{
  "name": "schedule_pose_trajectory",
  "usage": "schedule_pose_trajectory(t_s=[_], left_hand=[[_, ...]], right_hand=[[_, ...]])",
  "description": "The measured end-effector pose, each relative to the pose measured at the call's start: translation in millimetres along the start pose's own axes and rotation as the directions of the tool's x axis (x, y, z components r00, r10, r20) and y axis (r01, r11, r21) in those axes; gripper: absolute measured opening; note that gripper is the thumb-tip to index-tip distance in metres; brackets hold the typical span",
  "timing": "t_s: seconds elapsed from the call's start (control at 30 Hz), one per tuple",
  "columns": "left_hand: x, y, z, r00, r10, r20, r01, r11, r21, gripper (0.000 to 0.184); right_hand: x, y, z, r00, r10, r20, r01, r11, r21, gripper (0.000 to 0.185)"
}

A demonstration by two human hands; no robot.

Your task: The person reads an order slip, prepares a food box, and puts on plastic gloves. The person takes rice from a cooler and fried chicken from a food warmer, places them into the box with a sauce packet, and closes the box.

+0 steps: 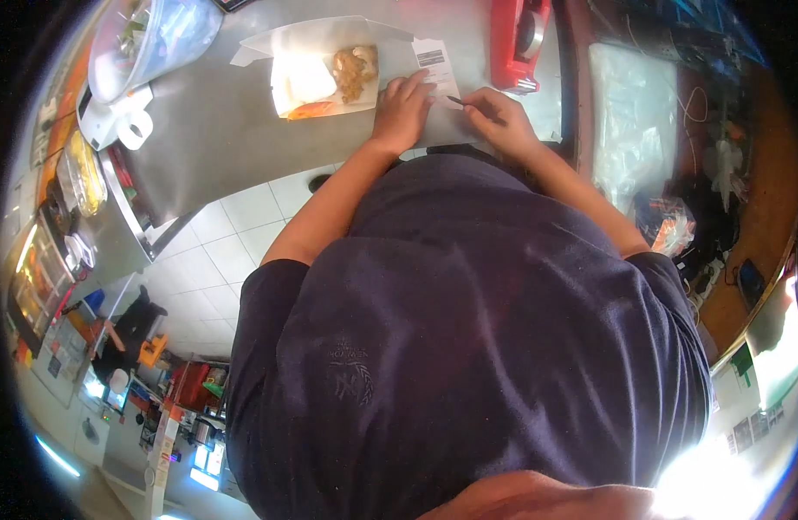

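Note:
A printed paper slip [430,50] lies on the metal counter [213,130]. My left hand [402,108] rests beside it with fingers stretched out, the fingertips on the slip's left edge. On the slip's other side, my right hand [500,120] pinches a dark pen [455,100], its tip close to the paper's lower part. Just left of my left hand sits an open takeaway box [330,28] with its lid flap folded back. It contains white rice [302,76], brown chunky food [354,73] and an orange piece [311,110] along the near edge.
A red tape dispenser [506,45] stands right of the slip. At the far left are a clear plastic tub [152,48] and a white object [115,121] with a round opening. Clear plastic bags [631,113] lie past the counter's right edge.

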State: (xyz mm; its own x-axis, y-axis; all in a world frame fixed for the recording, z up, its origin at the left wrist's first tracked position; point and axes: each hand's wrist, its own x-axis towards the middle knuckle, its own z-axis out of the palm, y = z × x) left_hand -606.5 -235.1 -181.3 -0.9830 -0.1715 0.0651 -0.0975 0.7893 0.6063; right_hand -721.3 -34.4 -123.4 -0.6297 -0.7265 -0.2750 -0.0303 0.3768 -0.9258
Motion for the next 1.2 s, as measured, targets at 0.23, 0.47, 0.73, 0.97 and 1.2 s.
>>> schedule_pose_trajectory(t_s=[0.23,0.47,0.73,0.97,1.2], left_hand=[[5,7,-9,0.999,-0.02,-0.036,0.018,0.997,-0.071,0.034],[6,5,-7,0.997,-0.064,-0.051,0.057,0.989,-0.136,0.062],[6,9,-7,0.992,-0.12,-0.023,0.116,0.985,-0.125,0.065],[11,9,-12,0.987,-0.155,0.044,0.158,0.985,-0.076,0.065],[13,7,-9,0.989,-0.137,0.058,0.143,0.985,-0.098,0.065]], right_hand=[[9,5,-4,1.0,-0.019,0.005,0.02,0.998,-0.067,0.019],[15,-5,0,0.997,-0.013,0.082,0.024,0.99,-0.137,0.019],[42,7,8,0.994,-0.113,0.011,0.113,0.979,-0.168,0.02],[26,-29,-14,0.984,0.066,0.165,-0.026,0.972,-0.233,0.016],[48,-96,-79,0.906,-0.196,-0.374,0.122,0.969,-0.213,0.016]])
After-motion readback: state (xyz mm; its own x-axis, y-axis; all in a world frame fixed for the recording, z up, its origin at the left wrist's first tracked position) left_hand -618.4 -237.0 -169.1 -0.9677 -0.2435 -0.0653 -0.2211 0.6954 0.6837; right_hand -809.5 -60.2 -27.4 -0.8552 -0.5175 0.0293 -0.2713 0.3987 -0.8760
